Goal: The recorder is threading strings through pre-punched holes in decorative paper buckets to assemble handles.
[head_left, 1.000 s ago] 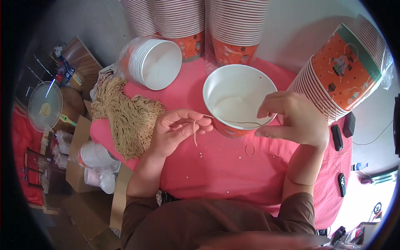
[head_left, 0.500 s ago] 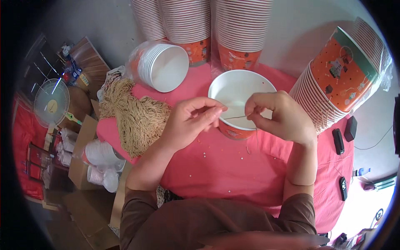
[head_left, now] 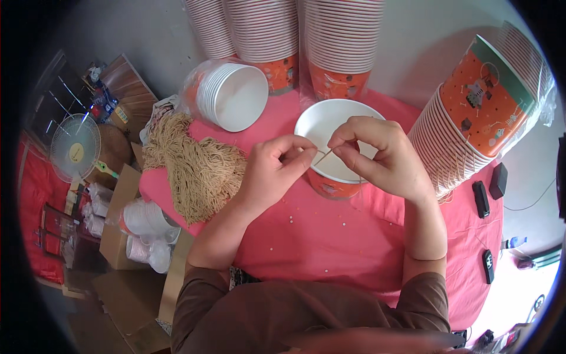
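A thin tan cord (head_left: 323, 157) is pinched between my two hands, only a short piece of it showing between the fingertips. My left hand (head_left: 277, 170) grips one part with thumb and forefinger closed. The other part is in the closed fingertips of my right hand (head_left: 392, 158), and a bit of cord hangs below them. Both hands hover over the near rim of a paper bucket (head_left: 312, 125), white inside and orange outside, which stands upright on the table. Left of my left hand lies a heap of similar tan cords (head_left: 203, 177).
The pink cloth-covered table (head_left: 295, 248) carries tall stacks of paper buckets (head_left: 345, 41) at the back. A wrapped stack (head_left: 242, 97) lies on its side; another stack (head_left: 483, 106) leans at right. Black objects (head_left: 480, 199) lie near the right edge. Cardboard boxes (head_left: 127, 295) and a fan (head_left: 76, 150) are left.
My right hand has moved left and slightly up toward my left hand. The stretch of cord between them is shorter.
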{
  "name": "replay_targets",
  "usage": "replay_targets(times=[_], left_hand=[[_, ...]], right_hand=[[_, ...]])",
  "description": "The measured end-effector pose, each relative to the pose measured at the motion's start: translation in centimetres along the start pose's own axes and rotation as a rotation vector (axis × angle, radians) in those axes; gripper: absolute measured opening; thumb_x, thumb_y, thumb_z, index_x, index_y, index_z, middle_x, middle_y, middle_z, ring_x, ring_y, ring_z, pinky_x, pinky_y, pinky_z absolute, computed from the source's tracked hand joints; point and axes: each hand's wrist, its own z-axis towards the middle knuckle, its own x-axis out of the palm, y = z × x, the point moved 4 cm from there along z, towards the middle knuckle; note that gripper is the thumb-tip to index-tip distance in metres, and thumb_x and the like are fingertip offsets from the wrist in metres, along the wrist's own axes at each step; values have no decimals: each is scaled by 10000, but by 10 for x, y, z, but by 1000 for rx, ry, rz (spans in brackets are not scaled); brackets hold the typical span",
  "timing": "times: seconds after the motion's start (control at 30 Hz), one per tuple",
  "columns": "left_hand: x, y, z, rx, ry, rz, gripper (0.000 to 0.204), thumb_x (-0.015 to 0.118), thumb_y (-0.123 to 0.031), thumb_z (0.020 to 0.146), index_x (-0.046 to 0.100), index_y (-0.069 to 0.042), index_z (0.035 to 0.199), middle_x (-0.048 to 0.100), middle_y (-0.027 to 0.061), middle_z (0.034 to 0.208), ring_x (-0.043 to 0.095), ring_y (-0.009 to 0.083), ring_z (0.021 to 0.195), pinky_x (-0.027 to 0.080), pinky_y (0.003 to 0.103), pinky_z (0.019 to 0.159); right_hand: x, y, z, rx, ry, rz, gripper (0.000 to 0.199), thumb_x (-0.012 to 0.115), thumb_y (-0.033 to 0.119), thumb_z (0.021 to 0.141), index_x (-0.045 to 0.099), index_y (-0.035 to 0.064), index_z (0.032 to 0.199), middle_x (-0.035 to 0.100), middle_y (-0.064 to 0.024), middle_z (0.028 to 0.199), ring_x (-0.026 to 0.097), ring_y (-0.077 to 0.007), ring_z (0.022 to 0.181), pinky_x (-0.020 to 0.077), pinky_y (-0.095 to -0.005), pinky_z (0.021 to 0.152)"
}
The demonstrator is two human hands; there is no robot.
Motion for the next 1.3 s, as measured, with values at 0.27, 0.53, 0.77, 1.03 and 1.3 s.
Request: replay_targets(times=[0.27,0.53,0.77,1.03,1.3], left_hand=[[-1,2,-2,-5,24,6,86,710,-51,874,717,-3,945,497,-88,591,405,-5,556,308,218,488],[1,11,-5,-107,213,-293,112,690,-109,919,701,-3,952,534,-98,655,412,-17,588,314,193,506],[-1,17,-3,-289,168,-502,95,687,-107,907,668,-20,943,551,-59,714,388,9,573,278,186,496],[-3,20,-4,-301,183,-498,95,657,-84,915,676,-14,977,570,-49,743,398,10,588,295,181,504],[-13,22,-6,-186,226,-451,127,655,-92,928,683,0,1011,651,-8,820,564,32,716,437,176,616]], right_hand=[[5,-1,1,-44,-26,-41,106,666,-24,813,673,-3,917,668,-109,773,662,-199,685,518,-311,614],[10,-22,3,157,3,-134,108,664,-33,821,651,-22,928,655,-92,834,648,-186,741,495,-299,621],[3,-13,4,-3,18,-196,167,708,-18,774,655,-6,932,646,-98,920,640,-220,783,517,-343,675],[17,-4,6,-189,35,-307,123,727,62,753,652,42,847,624,-91,815,632,-302,760,489,-412,633],[-1,-1,7,-99,-8,-198,86,688,-21,775,630,0,835,607,-127,752,619,-328,701,489,-391,621]])
